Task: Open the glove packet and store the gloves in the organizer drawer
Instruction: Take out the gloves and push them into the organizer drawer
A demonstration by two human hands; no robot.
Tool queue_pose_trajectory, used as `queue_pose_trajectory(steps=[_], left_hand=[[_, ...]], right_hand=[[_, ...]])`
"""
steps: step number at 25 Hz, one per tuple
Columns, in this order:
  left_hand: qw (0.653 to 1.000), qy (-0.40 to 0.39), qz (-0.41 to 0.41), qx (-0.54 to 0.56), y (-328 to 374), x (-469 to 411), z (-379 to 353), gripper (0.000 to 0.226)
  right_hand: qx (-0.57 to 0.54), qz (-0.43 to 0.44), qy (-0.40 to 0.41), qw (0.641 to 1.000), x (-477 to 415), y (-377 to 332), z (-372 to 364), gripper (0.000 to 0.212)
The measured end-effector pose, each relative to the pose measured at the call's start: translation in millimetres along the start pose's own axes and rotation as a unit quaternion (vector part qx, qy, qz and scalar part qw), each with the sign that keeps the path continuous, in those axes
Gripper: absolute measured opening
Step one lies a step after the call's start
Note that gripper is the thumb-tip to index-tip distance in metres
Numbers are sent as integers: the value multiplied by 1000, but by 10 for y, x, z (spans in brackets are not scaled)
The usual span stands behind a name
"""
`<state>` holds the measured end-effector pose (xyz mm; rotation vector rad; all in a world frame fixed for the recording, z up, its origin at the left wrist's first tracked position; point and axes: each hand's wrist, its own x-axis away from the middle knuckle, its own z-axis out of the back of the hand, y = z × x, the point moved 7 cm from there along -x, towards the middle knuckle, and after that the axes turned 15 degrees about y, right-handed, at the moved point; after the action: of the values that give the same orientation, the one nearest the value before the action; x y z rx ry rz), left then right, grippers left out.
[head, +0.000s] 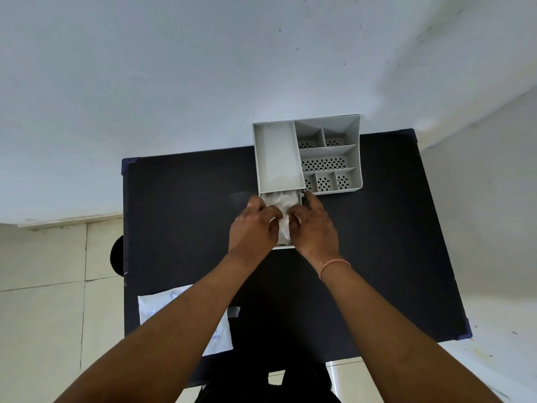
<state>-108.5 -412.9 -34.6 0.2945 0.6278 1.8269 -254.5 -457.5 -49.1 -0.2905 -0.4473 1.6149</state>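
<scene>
Nearest of all, two bare arms reach out over a black worktop (186, 216). One white packet (216, 334) lies flat near the front left of the worktop, partly hidden under the left arm. It has blue print on it, but the words are too small and blurry to read. A small white scrap (234, 311) lies just beside the packet's far corner. The right wrist wears one thin pink band (334, 264). Farther out, the two hands meet over one open drawer (283, 246). The left hand (254, 228) has its fingers curled and pressed down on the gloves (281, 202). The right hand (313, 228) does the same from the other side, with its fingers bent onto the same soft white heap. The gloves sit inside the drawer, between the two hands, and they look thin and crumpled. How many gloves there are cannot be told. The drawer sticks out from the front of one grey organizer (356, 158), which stands at the back edge of the worktop. The top of the organizer has one long plain tray on the left and six smaller boxes on the right: two at the back, one wide one in the middle, and three at the front. The small boxes have dark oval holes in their floors. Behind it all is a white wall (174, 82).
</scene>
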Motion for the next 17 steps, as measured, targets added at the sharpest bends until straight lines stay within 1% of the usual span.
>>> queue_pose_trajectory(steps=[2, 3, 6, 8, 10, 12, 14, 16, 17], left_hand=[[998, -50, 29, -26, -17, -26, -52, 20], [997, -62, 36, -32, -17, -32, -57, 24], [996, -69, 62, -13, -55, -23, -45, 31], [988, -108, 114, 6, -144, 29, -108, 38], [974, -144, 172, 28, -224, 77, -182, 46], [966, -147, 206, 47, -259, 42, -225, 51], [963, -137, 223, 70, -248, -29, -232, 51], [951, -113, 261, 124, -248, -81, -234, 46], [942, -95, 282, 152, -255, -88, -223, 44]], right_hand=[[7, 18, -41, 999, 19, -27, -70, 25], [0, 9, -53, 999, 23, -15, -75, 27], [-62, -38, -45, 996, 36, 66, -39, 28], [-98, -48, -38, 993, 76, 82, -36, 32], [-94, -51, -61, 992, 71, 46, -82, 40], [-62, -46, -81, 994, -13, 7, -125, 46], [-47, -40, -91, 994, -127, -15, -145, 49], [-70, -49, -87, 993, -211, 17, -129, 47], [-97, -58, -70, 991, -228, 41, -81, 44]])
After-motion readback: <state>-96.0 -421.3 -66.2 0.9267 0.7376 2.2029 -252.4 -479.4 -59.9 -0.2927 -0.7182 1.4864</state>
